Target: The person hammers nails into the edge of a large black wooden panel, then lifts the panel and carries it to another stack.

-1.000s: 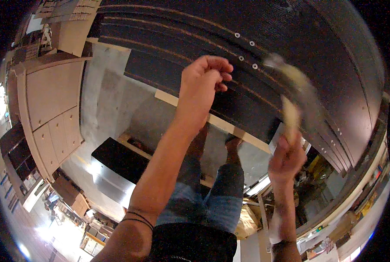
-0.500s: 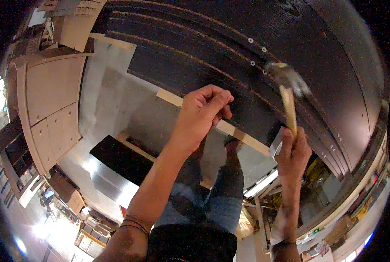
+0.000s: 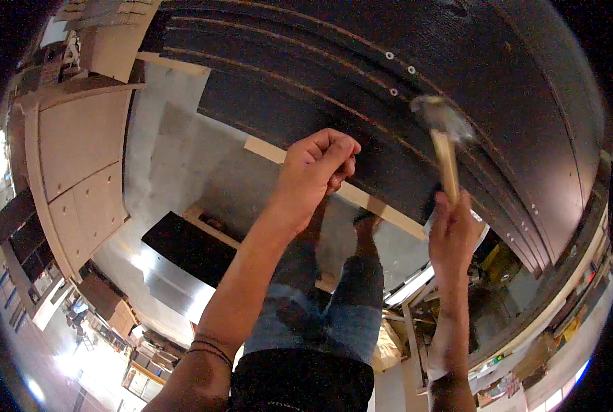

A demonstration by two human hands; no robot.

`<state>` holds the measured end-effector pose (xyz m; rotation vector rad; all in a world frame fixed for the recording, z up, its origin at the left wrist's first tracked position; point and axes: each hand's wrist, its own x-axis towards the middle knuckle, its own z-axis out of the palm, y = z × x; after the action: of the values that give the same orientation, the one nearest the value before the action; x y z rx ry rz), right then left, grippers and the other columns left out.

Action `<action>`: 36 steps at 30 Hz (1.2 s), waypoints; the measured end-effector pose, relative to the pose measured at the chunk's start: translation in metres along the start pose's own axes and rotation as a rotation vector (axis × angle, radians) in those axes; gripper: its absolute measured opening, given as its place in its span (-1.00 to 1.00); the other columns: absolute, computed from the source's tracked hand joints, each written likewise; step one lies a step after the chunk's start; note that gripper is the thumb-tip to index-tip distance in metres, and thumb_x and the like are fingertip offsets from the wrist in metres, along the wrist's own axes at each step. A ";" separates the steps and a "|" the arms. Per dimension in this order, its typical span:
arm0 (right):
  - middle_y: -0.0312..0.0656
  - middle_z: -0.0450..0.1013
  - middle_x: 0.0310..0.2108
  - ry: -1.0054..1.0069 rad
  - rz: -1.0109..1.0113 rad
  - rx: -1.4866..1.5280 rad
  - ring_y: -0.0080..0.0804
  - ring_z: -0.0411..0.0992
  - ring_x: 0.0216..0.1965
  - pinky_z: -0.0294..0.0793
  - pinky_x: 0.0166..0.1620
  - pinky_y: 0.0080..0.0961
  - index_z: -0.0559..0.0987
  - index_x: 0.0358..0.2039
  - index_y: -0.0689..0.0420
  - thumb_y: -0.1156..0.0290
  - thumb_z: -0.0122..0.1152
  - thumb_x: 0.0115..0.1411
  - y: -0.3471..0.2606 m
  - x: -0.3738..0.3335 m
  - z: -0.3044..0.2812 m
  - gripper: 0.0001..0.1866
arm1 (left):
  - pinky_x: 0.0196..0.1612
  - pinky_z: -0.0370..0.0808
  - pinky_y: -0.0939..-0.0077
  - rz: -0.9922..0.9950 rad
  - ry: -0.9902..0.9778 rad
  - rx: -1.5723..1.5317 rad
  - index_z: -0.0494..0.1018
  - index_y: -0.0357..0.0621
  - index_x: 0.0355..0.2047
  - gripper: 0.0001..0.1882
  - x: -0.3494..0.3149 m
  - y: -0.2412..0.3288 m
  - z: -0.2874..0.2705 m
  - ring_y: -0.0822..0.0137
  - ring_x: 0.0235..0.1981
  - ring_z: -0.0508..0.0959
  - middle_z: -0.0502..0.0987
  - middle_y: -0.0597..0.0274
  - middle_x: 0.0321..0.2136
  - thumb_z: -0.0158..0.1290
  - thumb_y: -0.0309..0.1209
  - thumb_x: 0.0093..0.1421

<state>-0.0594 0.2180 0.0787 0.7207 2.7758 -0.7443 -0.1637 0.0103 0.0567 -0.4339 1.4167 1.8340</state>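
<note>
Right fingers [image 3: 465, 204] grip hammer [image 3: 446, 161]; brown cabinet [image 3: 83, 147] closed

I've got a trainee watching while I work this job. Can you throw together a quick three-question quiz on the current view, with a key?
1. Multiple choice: which hand has the hammer? A) left B) right C) neither
2. True or false: the left grip has its fingers curled in.
3. Short answer: which sits nearer the picture's left edge, the tan cabinet or the black-topped box?

Key:
1. B; the right grip is closed around its pale handle.
2. True.
3. The tan cabinet.
</note>
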 end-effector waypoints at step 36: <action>-0.23 0.23 -0.72 -0.053 0.088 0.295 -0.48 0.18 -0.66 0.18 -0.58 -0.42 0.40 -0.45 0.18 0.22 0.03 0.24 0.003 -0.031 0.003 -0.72 | -0.37 0.51 0.49 0.488 0.172 0.696 0.56 -0.28 -0.39 -0.80 0.058 0.002 0.023 0.31 -0.51 0.62 0.59 0.07 -0.57 0.02 -0.43 0.06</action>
<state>-0.0310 0.2066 0.0840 0.8530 2.5958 -1.1506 -0.1989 0.0524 0.0264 0.1284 2.3030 1.5230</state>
